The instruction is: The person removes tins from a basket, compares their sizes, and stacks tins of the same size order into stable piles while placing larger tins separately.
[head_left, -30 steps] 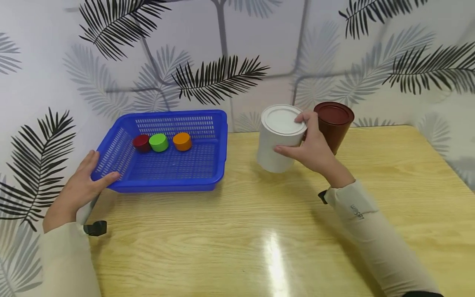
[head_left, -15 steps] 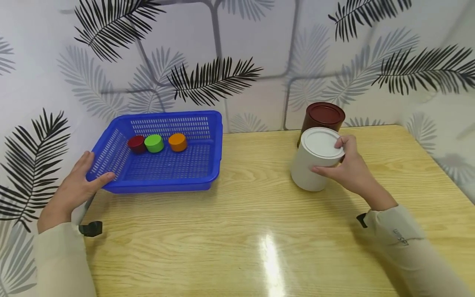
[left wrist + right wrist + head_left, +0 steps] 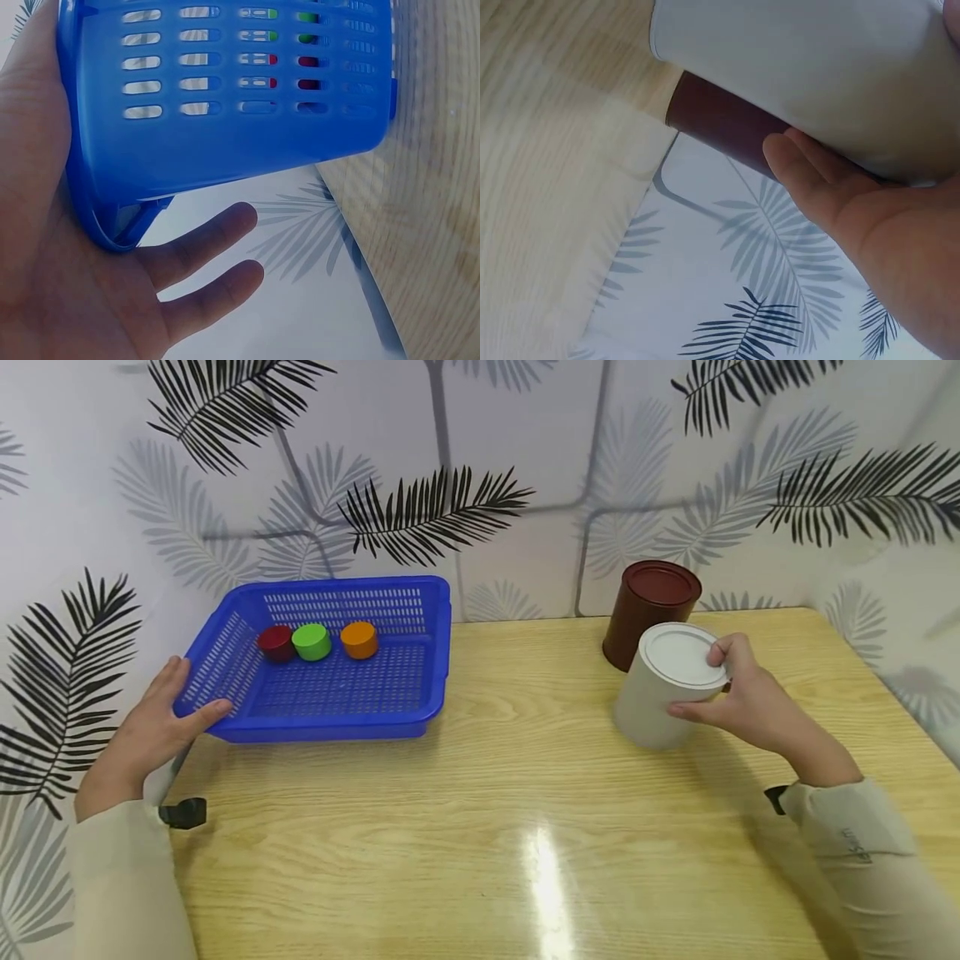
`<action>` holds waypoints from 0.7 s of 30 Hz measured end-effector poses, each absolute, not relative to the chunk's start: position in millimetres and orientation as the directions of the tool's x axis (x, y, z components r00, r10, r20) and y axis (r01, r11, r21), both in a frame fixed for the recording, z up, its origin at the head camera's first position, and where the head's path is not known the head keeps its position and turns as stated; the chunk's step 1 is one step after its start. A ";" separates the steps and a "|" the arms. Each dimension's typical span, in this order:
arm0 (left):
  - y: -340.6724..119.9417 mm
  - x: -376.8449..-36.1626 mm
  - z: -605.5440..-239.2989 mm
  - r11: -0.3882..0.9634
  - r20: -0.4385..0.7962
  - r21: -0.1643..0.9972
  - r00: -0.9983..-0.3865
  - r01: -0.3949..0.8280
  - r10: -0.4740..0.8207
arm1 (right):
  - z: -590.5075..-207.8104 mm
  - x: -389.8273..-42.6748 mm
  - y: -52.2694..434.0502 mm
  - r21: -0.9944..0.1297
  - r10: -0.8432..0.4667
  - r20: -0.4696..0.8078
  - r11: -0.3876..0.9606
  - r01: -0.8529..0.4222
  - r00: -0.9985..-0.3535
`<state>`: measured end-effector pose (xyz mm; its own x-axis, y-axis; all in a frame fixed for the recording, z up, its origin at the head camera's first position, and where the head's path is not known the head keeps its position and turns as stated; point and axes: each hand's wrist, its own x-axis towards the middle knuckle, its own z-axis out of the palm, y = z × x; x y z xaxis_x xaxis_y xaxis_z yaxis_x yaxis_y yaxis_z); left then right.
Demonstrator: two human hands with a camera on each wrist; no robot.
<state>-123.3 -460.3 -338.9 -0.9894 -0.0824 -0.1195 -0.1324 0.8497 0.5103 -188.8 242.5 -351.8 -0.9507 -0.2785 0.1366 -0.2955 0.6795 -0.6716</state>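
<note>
The right hand (image 3: pixel 753 706) has its grip curled round the white canister (image 3: pixel 663 687), which sits near the worktop's (image 3: pixel 525 827) far right edge, its long axis tilted, lid leaning toward the person. Just behind it the brown canister (image 3: pixel 647 610) stands upright. The left hand (image 3: pixel 153 731) rests with straight fingers against the blue basket's (image 3: pixel 225 731) near left corner, at the worktop's far left edge.
</note>
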 end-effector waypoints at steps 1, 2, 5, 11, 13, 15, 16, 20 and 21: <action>-460.0 -123.2 -339.0 0.849 -0.121 0.511 -0.989 -0.137 -0.087 | -349.8 -188.5 243.4 -0.668 -0.289 0.129 0.682 -0.298 -0.949; -459.9 -123.1 -339.0 0.847 -0.122 0.513 -0.989 -0.140 -0.090 | -347.8 -188.3 244.1 -0.664 -0.297 0.123 0.685 -0.301 -0.947; -459.6 -122.7 -338.5 0.843 -0.128 0.517 -0.987 -0.147 -0.094 | -340.0 -187.4 244.7 -0.664 -0.317 0.106 0.683 -0.305 -0.942; -461.4 -122.7 -335.6 0.850 -0.138 0.504 -0.986 -0.154 -0.097 | -320.1 -185.6 238.7 -0.632 -0.333 0.176 0.683 -0.366 -0.926; -461.7 -123.4 -334.7 0.849 -0.134 0.507 -0.987 -0.148 -0.092 | -314.3 -184.6 233.3 -0.614 -0.339 0.215 0.683 -0.397 -0.916; -461.6 -124.3 -334.4 0.848 -0.125 0.511 -0.988 -0.140 -0.087 | -308.7 -183.5 225.6 -0.612 -0.345 0.253 0.667 -0.426 -0.904; -461.5 -124.7 -334.5 0.847 -0.123 0.514 -0.989 -0.137 -0.085 | -305.6 -183.2 220.8 -0.610 -0.351 0.273 0.657 -0.443 -0.896; -460.5 -125.5 -335.7 0.840 -0.125 0.525 -0.988 -0.140 -0.086 | -291.6 -184.8 196.7 -0.593 -0.394 0.358 0.605 -0.532 -0.847; -460.1 -125.5 -336.0 0.839 -0.126 0.526 -0.988 -0.140 -0.086 | -288.0 -186.2 189.8 -0.584 -0.409 0.377 0.591 -0.556 -0.831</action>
